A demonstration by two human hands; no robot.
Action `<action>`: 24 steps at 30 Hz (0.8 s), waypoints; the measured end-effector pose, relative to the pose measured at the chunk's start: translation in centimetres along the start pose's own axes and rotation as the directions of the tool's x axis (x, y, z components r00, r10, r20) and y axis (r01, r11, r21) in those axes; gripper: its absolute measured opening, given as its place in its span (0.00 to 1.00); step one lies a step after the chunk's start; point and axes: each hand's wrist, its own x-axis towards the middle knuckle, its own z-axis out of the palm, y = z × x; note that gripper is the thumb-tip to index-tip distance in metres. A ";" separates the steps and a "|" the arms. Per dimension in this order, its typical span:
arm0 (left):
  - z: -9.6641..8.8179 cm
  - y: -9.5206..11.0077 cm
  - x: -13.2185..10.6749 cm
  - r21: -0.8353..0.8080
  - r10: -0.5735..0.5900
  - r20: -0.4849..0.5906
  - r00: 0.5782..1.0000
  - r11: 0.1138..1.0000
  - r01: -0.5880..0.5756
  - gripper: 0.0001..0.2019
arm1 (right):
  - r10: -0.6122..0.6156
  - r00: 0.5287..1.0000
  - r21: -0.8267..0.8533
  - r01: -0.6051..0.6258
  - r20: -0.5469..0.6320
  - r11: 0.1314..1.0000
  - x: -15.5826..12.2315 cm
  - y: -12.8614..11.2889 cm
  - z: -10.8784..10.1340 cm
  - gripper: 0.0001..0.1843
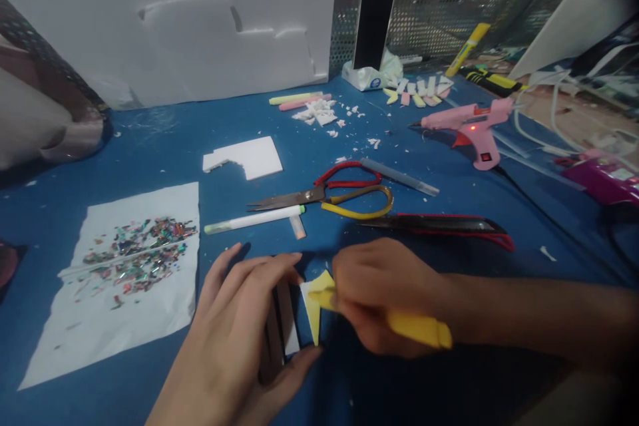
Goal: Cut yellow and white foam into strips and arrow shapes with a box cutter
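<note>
Small white piece (289, 326) lies at the near edge of the blue counter (150, 146), low in the middle of the view between the two hands, and one corner of it is coloured yellow.

Far left, a brown and pale fabric thing (44, 113) rests against the edge. Beside it a sheet of white paper (100, 326) lies flat with a scatter of coloured glitter bits (134, 253) across its upper half. Behind, a large white foam board (200, 26) stands upright.

The left hand (239, 333) grips the small white piece, with the fingers curled over its top and the thumb pressed at its lower edge. Above the hand lie a cut foam slab (247, 158) and a white pen (254, 218).

Just right of the pen, scissors (324, 196) with one red and one yellow handle lie nearly closed. Foam crumbs (319, 113) and a dark phone (373, 25), propped upright, sit farther back.

The right hand (384, 293) is closed round a yellow marker (419, 329), whose tip touches the yellow patch on the piece. Above that hand lies a red and black knife (439, 225), and beyond it a pink glue gun (469, 126) rests with a red light showing.
</note>
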 end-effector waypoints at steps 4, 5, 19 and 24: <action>0.1 0.1 0.1 0.001 -0.029 0.006 1.000 1.000 0.029 0.30 | 0.003 1.000 -0.002 -0.003 0.006 1.000 -0.1 0.0 0.0 0.11; 0.1 0.1 0.1 0.002 -0.031 0.006 0.999 1.000 0.031 0.29 | 0.014 1.000 -0.011 -0.014 -0.005 1.000 0.0 0.0 -0.1 0.11; 0.0 0.0 0.0 0.026 0.003 0.012 1.000 1.000 -0.004 0.29 | -0.012 1.000 -0.019 0.012 0.010 1.000 0.0 0.0 -0.3 0.11; 0.0 -0.1 0.0 0.013 -0.006 0.007 1.000 1.000 0.006 0.28 | -0.053 0.997 0.003 0.053 0.048 0.999 0.2 -0.1 -0.6 0.11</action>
